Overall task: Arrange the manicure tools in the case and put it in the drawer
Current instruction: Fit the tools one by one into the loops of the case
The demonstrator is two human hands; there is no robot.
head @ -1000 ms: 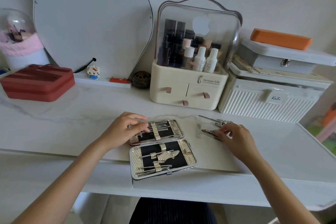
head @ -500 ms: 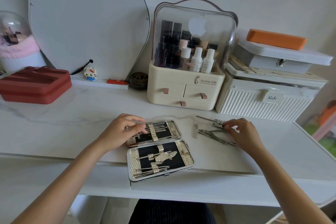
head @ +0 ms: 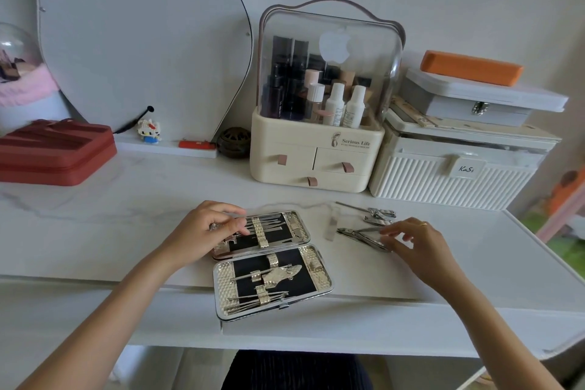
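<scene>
Case: silver textured manicure case with black lining (head: 272, 266), lying open flat on the white marble-look tabletop (head: 126, 215), near its front edge; both halves hold metal tools under silver straps.
Left hand: left hand (head: 205, 231) rests on the far half's left end, fingers (head: 231, 228) curled onto the tools there; whether they pinch one I cannot tell.
Right hand: right hand (head: 418, 241) to the right of the case, fingers (head: 387, 239) bent, tips touching the steel nail nipper (head: 361, 236) that lies on the tabletop; a closed grasp does not show.
Loose tools: a steel nail clipper (head: 380, 215) and a thin metal stick (head: 351, 206) just beyond the nipper; a small clear strip (head: 330, 225) between case and nipper.
Background: cream cosmetic organiser with clear dome lid and three small drawers (head: 313, 149) behind the case; white ribbed storage box (head: 452, 181) to its right; red zip case (head: 53, 152) at far left.
</scene>
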